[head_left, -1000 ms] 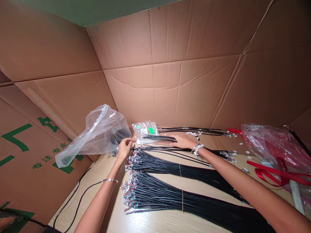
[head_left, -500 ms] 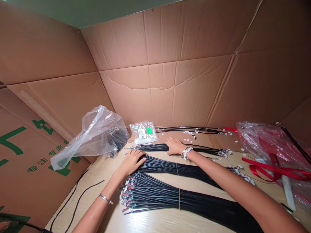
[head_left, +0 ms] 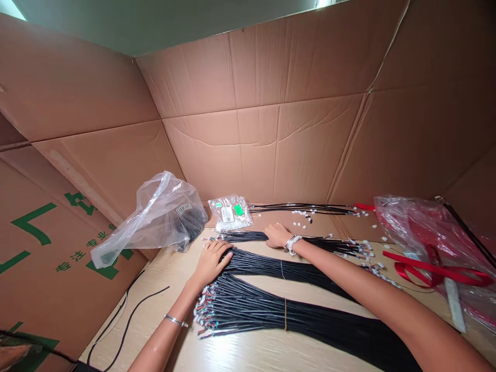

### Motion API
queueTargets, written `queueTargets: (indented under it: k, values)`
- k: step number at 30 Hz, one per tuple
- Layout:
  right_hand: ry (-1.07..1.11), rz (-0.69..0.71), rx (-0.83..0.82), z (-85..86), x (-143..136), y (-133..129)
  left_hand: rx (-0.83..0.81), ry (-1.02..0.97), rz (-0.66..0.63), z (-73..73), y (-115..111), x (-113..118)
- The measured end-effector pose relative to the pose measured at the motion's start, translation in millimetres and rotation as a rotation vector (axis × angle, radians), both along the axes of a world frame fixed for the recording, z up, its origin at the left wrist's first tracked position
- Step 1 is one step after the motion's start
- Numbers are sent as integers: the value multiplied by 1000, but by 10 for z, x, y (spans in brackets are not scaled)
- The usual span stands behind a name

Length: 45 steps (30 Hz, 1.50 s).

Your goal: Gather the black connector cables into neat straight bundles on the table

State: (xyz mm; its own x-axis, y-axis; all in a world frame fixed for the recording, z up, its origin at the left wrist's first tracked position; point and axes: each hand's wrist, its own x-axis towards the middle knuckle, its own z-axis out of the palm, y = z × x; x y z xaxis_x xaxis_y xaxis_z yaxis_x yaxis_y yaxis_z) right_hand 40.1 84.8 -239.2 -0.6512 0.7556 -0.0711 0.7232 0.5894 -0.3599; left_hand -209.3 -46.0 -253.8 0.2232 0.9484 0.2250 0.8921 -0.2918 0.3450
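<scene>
My left hand (head_left: 212, 260) lies flat, fingers stretched, over the left end of a tied bundle of black cables (head_left: 263, 261). Further back, my right hand (head_left: 277, 236) has its fingers curled round a thinner bundle of black cables (head_left: 244, 236) near its middle. White connectors (head_left: 364, 250) fan out at that thin bundle's right end. In front lies a larger bundle of black cables (head_left: 329, 315), held by a tan band, with white connectors and coloured wires at its left end. My right fingertips are partly hidden.
A clear plastic bag (head_left: 155, 217) with dark contents stands at the left. Behind are a small bag of white connectors (head_left: 230, 214), more thin cables (head_left: 302, 207) and loose white pieces. Red ribbon (head_left: 437, 268) and pink plastic wrap (head_left: 411, 222) lie right. Cardboard walls (head_left: 256, 124) enclose the table.
My right hand's fingers, spread over the thin cable bundle before, are now curled in round it. My left hand stays almost in place. The camera view has shifted slightly.
</scene>
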Motion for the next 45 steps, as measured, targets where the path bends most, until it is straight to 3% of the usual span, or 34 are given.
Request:
queueTargets:
  k: [5, 8, 12, 15, 17, 19, 21, 24, 28, 32, 35, 38, 42, 45]
  values:
    - [-9, -90, 48, 380, 196, 41, 5, -106, -11, -12, 0, -25]
    - [15, -114, 79, 654, 288, 126, 107, -295, 34, 33, 8, -34]
    - [-30, -193, 221, 1011, 432, 169, 420, -636, 282, 286, -12, -43]
    - [-50, -225, 293, 1278, 565, 114, 507, -848, 410, 549, -74, -51]
    - [-79, -281, 342, 1407, 625, 50, 431, -885, 372, 681, -117, -14]
    - [-133, -304, 376, 1447, 633, -20, 274, -780, 229, 742, -129, 93]
    - [-200, -238, 357, 1390, 587, -86, 126, -559, 34, 718, -84, 259]
    - [-282, -137, 303, 1208, 493, -154, 7, -207, -165, 542, 79, 499]
    - [-309, -208, 315, 1084, 511, -146, -100, -17, -120, 242, 257, 528]
    - [-289, -308, 340, 1227, 699, -88, -95, -105, -12, 144, 186, 318]
    - [-196, -347, 345, 1395, 806, -124, -24, -315, 118, 237, 75, 202]
    - [-96, -221, 276, 1473, 799, -295, 29, -811, 287, 415, 15, 146]
    - [-28, 4, 189, 1363, 683, -648, -25, -1543, 353, 639, -89, 100]
    - [10, 66, 138, 1219, 628, -875, -41, -1773, 372, 702, -287, 69]
